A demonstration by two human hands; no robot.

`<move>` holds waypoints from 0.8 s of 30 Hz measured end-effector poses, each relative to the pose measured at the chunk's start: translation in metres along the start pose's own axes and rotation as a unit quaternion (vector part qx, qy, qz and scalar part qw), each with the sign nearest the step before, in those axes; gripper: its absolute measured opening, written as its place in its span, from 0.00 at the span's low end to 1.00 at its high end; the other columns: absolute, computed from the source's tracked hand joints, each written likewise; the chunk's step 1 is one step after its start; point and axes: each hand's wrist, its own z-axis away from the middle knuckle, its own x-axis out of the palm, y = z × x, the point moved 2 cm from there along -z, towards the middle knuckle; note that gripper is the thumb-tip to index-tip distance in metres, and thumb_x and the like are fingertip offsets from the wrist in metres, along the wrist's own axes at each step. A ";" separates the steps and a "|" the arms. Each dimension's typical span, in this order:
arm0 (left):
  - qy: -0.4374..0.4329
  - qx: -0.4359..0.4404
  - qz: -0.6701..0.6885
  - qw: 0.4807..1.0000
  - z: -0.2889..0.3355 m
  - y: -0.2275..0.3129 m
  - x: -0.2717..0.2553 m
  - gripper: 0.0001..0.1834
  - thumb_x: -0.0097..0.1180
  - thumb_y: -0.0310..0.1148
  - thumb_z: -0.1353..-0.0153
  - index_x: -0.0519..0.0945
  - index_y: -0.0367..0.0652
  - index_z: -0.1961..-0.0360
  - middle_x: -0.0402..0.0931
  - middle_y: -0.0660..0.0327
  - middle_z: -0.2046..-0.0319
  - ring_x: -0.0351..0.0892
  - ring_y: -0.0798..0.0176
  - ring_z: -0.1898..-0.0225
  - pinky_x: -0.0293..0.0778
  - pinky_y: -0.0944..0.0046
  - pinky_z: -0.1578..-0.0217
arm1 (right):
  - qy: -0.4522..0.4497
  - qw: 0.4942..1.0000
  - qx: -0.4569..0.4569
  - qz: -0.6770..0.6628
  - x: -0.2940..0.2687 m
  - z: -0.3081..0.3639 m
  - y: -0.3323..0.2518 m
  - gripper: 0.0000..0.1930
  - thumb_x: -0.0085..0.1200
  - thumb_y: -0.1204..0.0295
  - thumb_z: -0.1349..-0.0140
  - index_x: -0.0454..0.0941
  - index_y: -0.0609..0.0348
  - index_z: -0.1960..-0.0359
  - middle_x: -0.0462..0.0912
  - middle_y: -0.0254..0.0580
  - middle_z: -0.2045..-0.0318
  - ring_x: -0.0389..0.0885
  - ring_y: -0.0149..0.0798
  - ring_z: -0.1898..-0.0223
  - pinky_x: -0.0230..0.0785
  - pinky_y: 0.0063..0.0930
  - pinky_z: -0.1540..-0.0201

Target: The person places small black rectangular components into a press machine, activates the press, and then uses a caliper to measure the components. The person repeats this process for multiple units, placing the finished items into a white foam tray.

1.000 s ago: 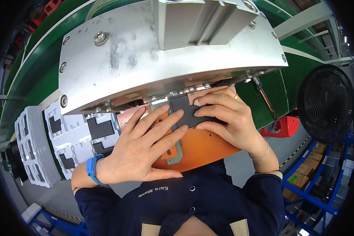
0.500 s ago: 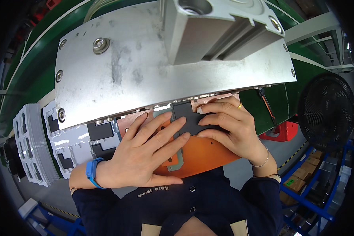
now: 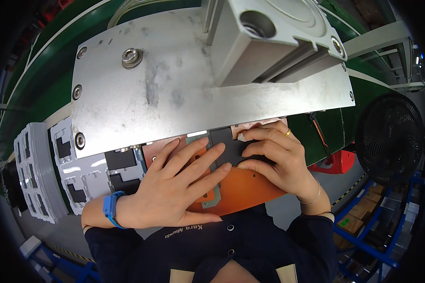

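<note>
A dark grey flat piece [image 3: 229, 147] lies on a fixture of orange board [image 3: 250, 181] and grey-green plate [image 3: 211, 200]. My left hand [image 3: 174, 186] rests palm down with fingers spread, its fingertips at the left edge of the dark piece. From the other side, my right hand [image 3: 278, 153] curls over that piece, thumb and fingers closed along its right edge. A small white scrap [image 3: 241, 137] shows at one right fingertip; I cannot tell whether it is tape or a finger cover. Part of the piece is hidden under the fingers.
A thick metal plate [image 3: 184, 94] with a block-shaped cylinder [image 3: 264, 52] overhangs the fixture close to my fingertips. On the left are a white tray [image 3: 92, 165] of dark L-shaped pieces and a stack of trays [image 3: 35, 172]. A black fan [image 3: 389, 134] stands right.
The view has shifted slightly, so the metal plate and block appear a little lower and to the right. Both hands keep nearly the same place on the dark grey piece.
</note>
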 end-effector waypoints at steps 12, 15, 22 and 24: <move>0.006 -0.004 0.002 1.000 -0.001 0.002 -0.001 0.45 0.57 0.73 0.50 0.77 0.51 0.40 0.65 0.52 0.34 0.61 0.42 0.34 0.51 0.40 0.33 | 0.008 1.000 0.002 -0.011 0.000 0.000 0.002 0.13 0.71 0.71 0.53 0.79 0.59 0.70 0.83 0.41 0.56 0.77 0.44 0.57 0.72 0.34 0.54; 0.013 -0.008 -0.001 1.000 -0.002 0.003 -0.002 0.45 0.59 0.71 0.50 0.77 0.50 0.40 0.66 0.51 0.34 0.63 0.42 0.34 0.53 0.40 0.34 | 0.004 1.000 0.007 -0.015 -0.001 0.000 0.001 0.13 0.71 0.72 0.53 0.78 0.59 0.70 0.83 0.41 0.56 0.78 0.44 0.56 0.72 0.34 0.53; 0.021 -0.008 0.002 1.000 -0.003 0.004 -0.003 0.43 0.61 0.68 0.50 0.77 0.49 0.40 0.66 0.50 0.34 0.64 0.41 0.35 0.55 0.40 0.34 | 0.004 1.000 0.015 -0.015 -0.002 0.000 0.000 0.13 0.70 0.71 0.52 0.77 0.59 0.69 0.83 0.41 0.57 0.79 0.45 0.53 0.73 0.36 0.52; 0.021 -0.008 -0.005 1.000 -0.003 0.004 -0.003 0.43 0.62 0.67 0.50 0.77 0.49 0.40 0.66 0.50 0.34 0.64 0.41 0.36 0.55 0.40 0.34 | 0.004 1.000 0.016 -0.016 -0.003 0.000 0.000 0.13 0.70 0.71 0.52 0.77 0.59 0.69 0.83 0.41 0.57 0.79 0.46 0.53 0.72 0.37 0.51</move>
